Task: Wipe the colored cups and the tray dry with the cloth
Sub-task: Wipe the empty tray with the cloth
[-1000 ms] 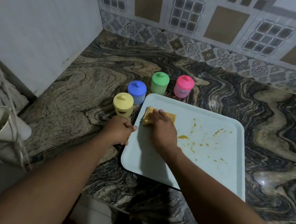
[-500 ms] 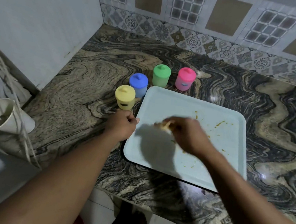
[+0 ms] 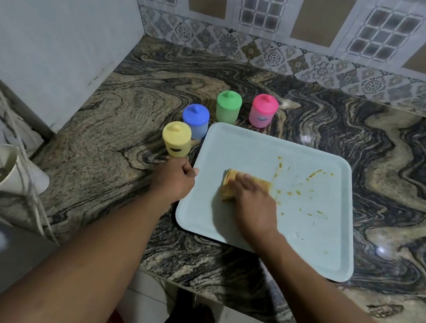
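- The cloth sits folded on the tray, toward its nine o'clock side. It looks soft, limp and light, so it is better pressed flat from above than pinched.
- The right hand lies on top of it, fingers laid out flat, bearing down.
- Orange spots sit at the cloth's three o'clock, not yet wiped.
- The tray looks thin, stiff and slick. It would likely skate on the polished tabletop, so brace its rim.
- The left hand curls onto the nine o'clock rim, thumb on top.
- The yellow cup, blue cup, green cup and pink cup arc from ten to twelve o'clock, off the tray. They look like light, smooth plastic; grasp each round the body.
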Available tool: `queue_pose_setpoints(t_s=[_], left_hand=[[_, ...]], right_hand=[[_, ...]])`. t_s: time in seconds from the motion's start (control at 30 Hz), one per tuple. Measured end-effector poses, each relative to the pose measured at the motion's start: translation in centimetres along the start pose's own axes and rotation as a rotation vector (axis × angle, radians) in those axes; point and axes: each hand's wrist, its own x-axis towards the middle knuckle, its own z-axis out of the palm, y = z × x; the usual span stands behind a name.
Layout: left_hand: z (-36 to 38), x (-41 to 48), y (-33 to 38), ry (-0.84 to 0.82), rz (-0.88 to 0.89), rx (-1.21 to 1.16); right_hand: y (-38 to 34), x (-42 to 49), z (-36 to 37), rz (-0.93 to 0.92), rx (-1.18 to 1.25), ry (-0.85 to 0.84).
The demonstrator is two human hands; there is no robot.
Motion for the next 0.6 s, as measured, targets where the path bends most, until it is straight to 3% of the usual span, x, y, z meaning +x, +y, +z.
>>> queue_pose_setpoints(t_s=[0.17,0.27,0.3,0.37,0.47,0.53,0.6], left_hand=[[0.0,0.0,-0.1,0.01,0.018,0.012],[0.2,-0.4,0.3,0.038,0.038,0.073],[0.4,-0.5,0.3,0.051,0.052,0.109],[1.0,-1.1,0.3,0.087,0.081,0.166],[1.4,-1.6,0.3,0.13,0.107,0.197],[1.5,-1.6,0.2,0.126,0.111,0.22],[1.4,-1.4,0.3,0.111,0.118,0.228]], right_hand=[[-1.0,-6.3,-1.8,-0.089,0.126,-0.156],[0.8,-5.6,-4.0,-0.001,0.386,-0.296],[1.6,-4.8,-4.8,0.057,0.513,-0.292],[4.0,-2.3,-6.3,0.175,0.658,-0.124],[7.7,2.5,-7.2,0.373,0.551,0.129],[9.6,5.6,-6.9,0.437,0.456,0.122],[10.3,7.3,-5.6,0.398,0.35,-0.003]])
